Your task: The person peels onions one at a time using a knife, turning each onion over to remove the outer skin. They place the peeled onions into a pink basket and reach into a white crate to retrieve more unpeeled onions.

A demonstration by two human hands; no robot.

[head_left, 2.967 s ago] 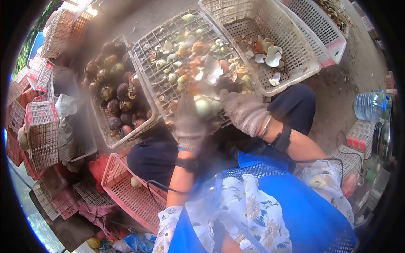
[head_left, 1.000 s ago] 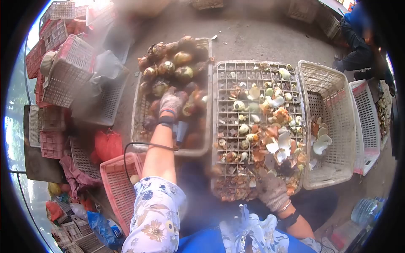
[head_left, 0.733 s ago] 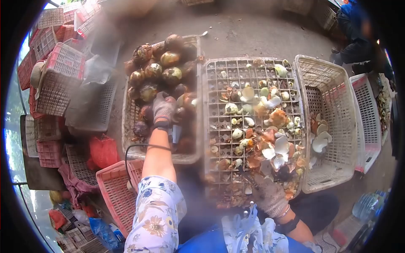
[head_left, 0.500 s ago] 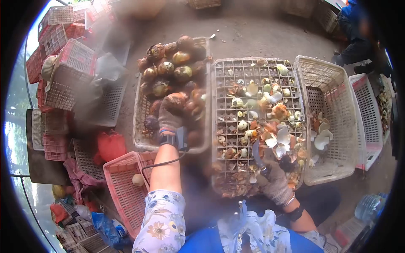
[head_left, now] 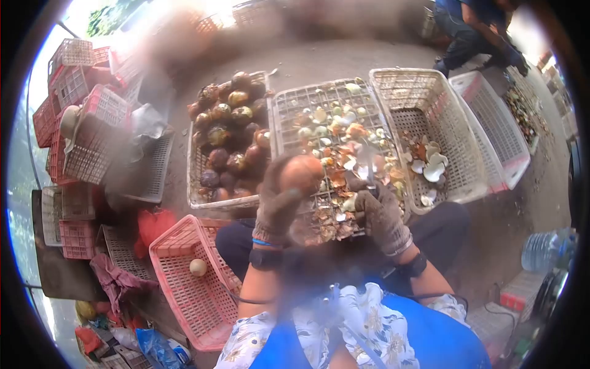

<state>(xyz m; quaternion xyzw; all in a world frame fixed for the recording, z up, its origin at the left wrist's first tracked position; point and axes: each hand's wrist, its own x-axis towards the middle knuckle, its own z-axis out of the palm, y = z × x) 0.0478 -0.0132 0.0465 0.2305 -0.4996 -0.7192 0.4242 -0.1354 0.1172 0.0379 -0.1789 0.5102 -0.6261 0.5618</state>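
Observation:
My gloved left hand (head_left: 275,200) holds a round reddish-brown fruit (head_left: 301,174) in front of me, over the near left part of a crate. My gloved right hand (head_left: 382,216) is closed on the handle of a knife (head_left: 370,166), whose blurred blade points up and away. Beneath both is an upturned, grid-like crate (head_left: 289,101) strewn with peel pieces and pale scraps (head_left: 353,144). On its left stands a crate (head_left: 195,200) of several brown, round fruits (head_left: 219,135). To its right, a deep crate (head_left: 476,163) holds white and brown shell-like pieces (head_left: 435,166).
A pink crate (head_left: 178,295) with one pale ball (head_left: 198,267) is at my near left. Stacked crates (head_left: 92,132) stand at the far left. Another person (head_left: 473,34) is at the upper right, near a white crate (head_left: 504,135). Water bottles (head_left: 541,251) lie at the right.
My left hand has come back from the fruit crate with a fruit and is now close to my right hand. The knife has turned more upright. The view has shifted.

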